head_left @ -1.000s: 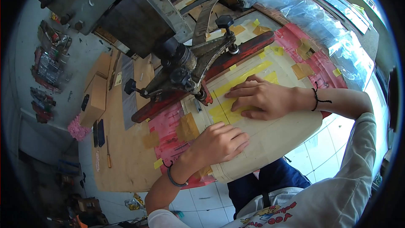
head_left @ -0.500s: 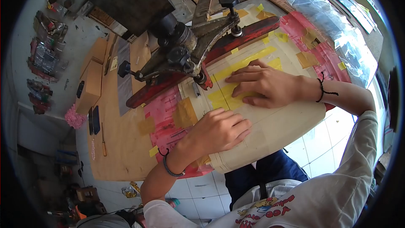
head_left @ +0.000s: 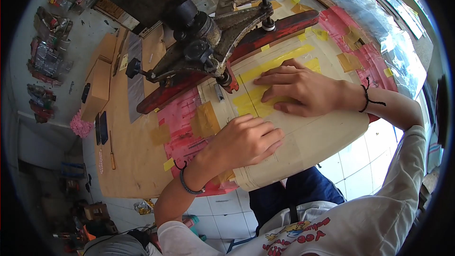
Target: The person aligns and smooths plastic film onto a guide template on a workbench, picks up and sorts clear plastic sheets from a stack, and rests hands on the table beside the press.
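Observation:
My left hand [head_left: 249, 142] rests on the cream sheet [head_left: 303, 137] near its front left edge, fingers curled; whether anything is under them is hidden. To its right, my right hand [head_left: 298, 87] lies with fingers spread over the yellow tape [head_left: 246, 104] on the same sheet, holding nothing. Beyond both hands, a red bar [head_left: 279, 31] crosses the sheet diagonally beneath a dark metal clamp [head_left: 208, 42] with black knobs. A small metal piece [head_left: 218, 92] lies beside the bar's notched end.
Pink patterned strips [head_left: 177, 123] flank the sheet on the wooden table [head_left: 128, 161]. A screwdriver [head_left: 112, 151], dark blocks [head_left: 101, 128] and a cardboard box [head_left: 97, 90] are at the left. Clear plastic film [head_left: 379, 33] covers the back right.
The view has shifted, so the clamp and the table's left side appear higher in the frame. Both hands stay at nearly the same places on the sheet.

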`<action>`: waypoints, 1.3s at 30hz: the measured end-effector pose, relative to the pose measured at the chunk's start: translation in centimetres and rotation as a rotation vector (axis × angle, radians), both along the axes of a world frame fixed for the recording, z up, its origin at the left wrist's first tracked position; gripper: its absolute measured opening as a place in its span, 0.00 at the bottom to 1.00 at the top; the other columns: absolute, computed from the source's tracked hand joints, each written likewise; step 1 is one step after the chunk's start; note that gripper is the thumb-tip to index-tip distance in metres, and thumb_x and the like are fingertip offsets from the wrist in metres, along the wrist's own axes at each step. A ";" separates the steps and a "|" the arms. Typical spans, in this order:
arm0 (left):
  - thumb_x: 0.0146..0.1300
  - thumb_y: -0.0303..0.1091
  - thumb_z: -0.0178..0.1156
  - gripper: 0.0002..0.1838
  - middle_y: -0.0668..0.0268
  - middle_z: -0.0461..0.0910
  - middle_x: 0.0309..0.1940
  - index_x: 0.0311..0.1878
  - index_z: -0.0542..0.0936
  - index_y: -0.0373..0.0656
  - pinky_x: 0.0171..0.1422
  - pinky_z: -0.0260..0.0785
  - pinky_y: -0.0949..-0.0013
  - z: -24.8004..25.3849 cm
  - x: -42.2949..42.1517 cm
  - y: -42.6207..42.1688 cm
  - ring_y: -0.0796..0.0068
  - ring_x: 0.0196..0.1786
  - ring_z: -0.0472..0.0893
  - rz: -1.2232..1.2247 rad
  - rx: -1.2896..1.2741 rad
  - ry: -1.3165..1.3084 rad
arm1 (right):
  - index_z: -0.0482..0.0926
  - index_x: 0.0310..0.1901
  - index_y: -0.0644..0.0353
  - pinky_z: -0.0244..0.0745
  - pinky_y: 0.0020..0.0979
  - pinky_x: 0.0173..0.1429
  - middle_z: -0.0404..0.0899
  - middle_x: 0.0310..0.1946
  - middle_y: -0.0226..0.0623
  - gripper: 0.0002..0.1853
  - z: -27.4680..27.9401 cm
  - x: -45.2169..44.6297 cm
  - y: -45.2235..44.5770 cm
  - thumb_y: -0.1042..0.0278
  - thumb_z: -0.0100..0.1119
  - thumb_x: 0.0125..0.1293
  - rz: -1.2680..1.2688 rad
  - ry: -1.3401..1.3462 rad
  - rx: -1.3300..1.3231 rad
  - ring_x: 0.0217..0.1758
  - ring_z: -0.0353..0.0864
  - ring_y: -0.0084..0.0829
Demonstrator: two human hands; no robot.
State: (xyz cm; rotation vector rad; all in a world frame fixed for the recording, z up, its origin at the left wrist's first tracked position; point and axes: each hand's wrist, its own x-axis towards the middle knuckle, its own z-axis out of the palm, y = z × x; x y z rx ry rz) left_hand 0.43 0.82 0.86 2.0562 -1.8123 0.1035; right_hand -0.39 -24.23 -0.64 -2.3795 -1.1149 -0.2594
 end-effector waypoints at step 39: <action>0.63 0.37 0.70 0.07 0.69 0.79 0.28 0.39 0.81 0.47 0.40 0.75 0.64 -0.2 -0.1 0.1 0.68 0.32 0.83 0.000 -0.003 -0.023 | 0.82 0.54 0.55 0.62 0.51 0.72 0.76 0.69 0.43 0.13 0.1 0.0 0.1 0.64 0.60 0.71 0.000 -0.017 0.000 0.73 0.72 0.44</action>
